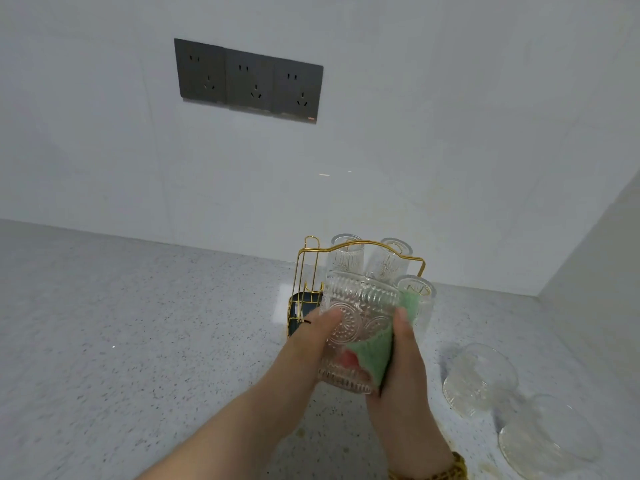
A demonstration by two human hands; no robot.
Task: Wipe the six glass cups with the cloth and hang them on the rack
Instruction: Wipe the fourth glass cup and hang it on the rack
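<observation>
Speckled counter [121, 341], white wall [415, 133] w/ sockets [249, 81]. Your left hand [311, 337] grips cup [360, 313]; right hand [405, 368] pinches cloth [374, 355] on it. Rack [298, 306] partly hidden; near-right cups [481, 375] blurred.

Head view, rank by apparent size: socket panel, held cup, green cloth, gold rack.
1. gold rack, partly behind the held cup.
2. socket panel and held cup: alike; it is nearer the camera, so unranked.
3. green cloth, partly under the right hand.
</observation>
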